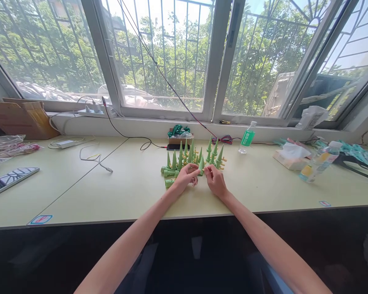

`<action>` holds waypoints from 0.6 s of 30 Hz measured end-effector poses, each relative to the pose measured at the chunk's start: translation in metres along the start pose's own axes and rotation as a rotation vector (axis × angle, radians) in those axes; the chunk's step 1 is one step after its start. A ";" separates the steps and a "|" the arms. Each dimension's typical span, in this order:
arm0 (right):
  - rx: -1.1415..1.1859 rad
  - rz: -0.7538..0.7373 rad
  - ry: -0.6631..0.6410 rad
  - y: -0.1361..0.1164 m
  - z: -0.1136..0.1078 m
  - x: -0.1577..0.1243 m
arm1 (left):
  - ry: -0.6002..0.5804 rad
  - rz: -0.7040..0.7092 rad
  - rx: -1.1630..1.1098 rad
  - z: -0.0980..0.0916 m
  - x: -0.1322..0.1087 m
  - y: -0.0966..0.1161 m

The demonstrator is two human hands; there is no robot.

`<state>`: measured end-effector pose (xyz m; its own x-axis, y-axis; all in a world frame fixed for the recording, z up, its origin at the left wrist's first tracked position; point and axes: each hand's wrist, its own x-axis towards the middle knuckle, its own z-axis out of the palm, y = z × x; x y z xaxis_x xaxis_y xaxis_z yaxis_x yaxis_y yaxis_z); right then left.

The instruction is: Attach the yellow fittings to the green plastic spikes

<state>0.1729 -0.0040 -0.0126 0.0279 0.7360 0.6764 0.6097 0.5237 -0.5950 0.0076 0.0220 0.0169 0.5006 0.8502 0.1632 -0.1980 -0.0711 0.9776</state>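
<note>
I see my left hand [187,176] and right hand [216,180] meet, each grip pinching one green cone [201,165] at the middle of the desk [125,192], just before the standing cones [211,153]. I judge a forward nudge could topple that packed cluster.

Pale desk [110,196], barred windows [171,61] w/ daylight, trees

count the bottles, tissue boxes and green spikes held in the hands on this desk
bottles: 2
tissue box: 1
green spike in the grip of left hand and right hand: 1
total: 4
</note>
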 end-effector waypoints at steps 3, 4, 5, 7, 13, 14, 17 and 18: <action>0.000 0.009 -0.003 0.002 0.000 0.001 | -0.001 -0.002 0.027 0.001 -0.001 0.001; 0.000 0.010 -0.006 0.003 0.000 0.001 | -0.007 -0.001 0.042 0.001 -0.001 0.001; -0.001 0.010 -0.012 0.003 0.000 0.001 | -0.018 0.003 0.060 0.001 -0.002 0.001; -0.005 0.008 -0.027 0.004 0.000 0.001 | -0.045 0.023 0.104 0.000 -0.002 0.000; 0.003 -0.019 -0.056 0.005 0.000 0.001 | -0.038 0.103 0.258 -0.006 -0.002 -0.010; 0.005 -0.014 -0.063 0.005 0.000 0.001 | -0.027 0.119 0.289 -0.007 -0.002 -0.011; 0.016 0.010 -0.090 0.004 0.000 0.002 | 0.029 0.186 0.407 -0.006 -0.001 -0.014; 0.020 0.018 -0.095 0.004 0.000 0.002 | 0.047 0.208 0.440 -0.006 -0.001 -0.014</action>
<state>0.1755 -0.0005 -0.0139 -0.0371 0.7821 0.6220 0.5937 0.5179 -0.6158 0.0050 0.0248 0.0019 0.4478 0.8163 0.3648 0.0905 -0.4472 0.8898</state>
